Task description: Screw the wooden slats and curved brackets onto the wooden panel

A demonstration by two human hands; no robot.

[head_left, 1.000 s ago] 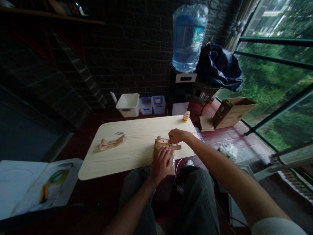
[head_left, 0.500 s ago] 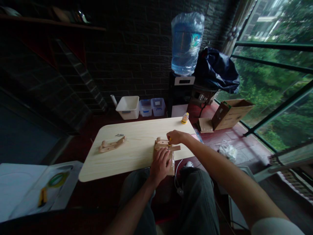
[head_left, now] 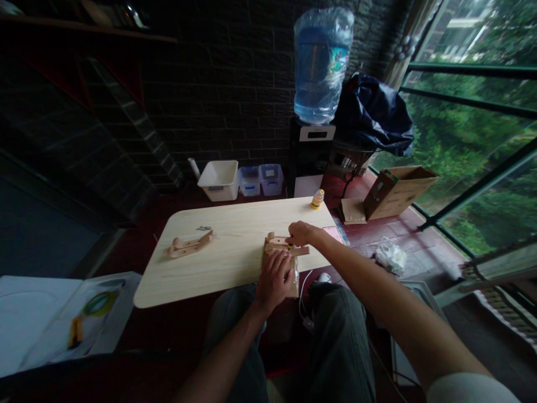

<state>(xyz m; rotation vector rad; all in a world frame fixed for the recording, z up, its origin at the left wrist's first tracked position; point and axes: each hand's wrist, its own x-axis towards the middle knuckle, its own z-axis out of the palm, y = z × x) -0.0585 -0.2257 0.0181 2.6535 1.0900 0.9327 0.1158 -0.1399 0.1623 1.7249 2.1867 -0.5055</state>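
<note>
At the table's near right edge, a wooden assembly (head_left: 301, 251) with a curved end and a crosspiece lies on a cardboard box (head_left: 293, 291) partly wrapped in tape or film. My left hand (head_left: 272, 277) is laid over the near side of the wood, fingers together, gripping it against the box. Above it my right hand (head_left: 301, 233) is closed in a fist around a yellow-and-black screwdriver (head_left: 290, 244), held upright with its tip down at the wood; the tip itself is hidden. A similar wooden assembly (head_left: 191, 246) rests on the left of the table, near several small screws (head_left: 203, 228).
The pale table (head_left: 235, 263) bears a clear yellow-based bottle (head_left: 318, 199) and a pink phone-like slab (head_left: 332, 234). Behind stand plastic bins (head_left: 218, 182) and a water dispenser (head_left: 314, 157). An open toolcase (head_left: 96, 330) is at lower left, a cardboard carton (head_left: 396, 193) by the window.
My right fist has turned slightly around the screwdriver, and less of its yellow handle shows. My left hand stays on the wood. The view has shifted a little.
</note>
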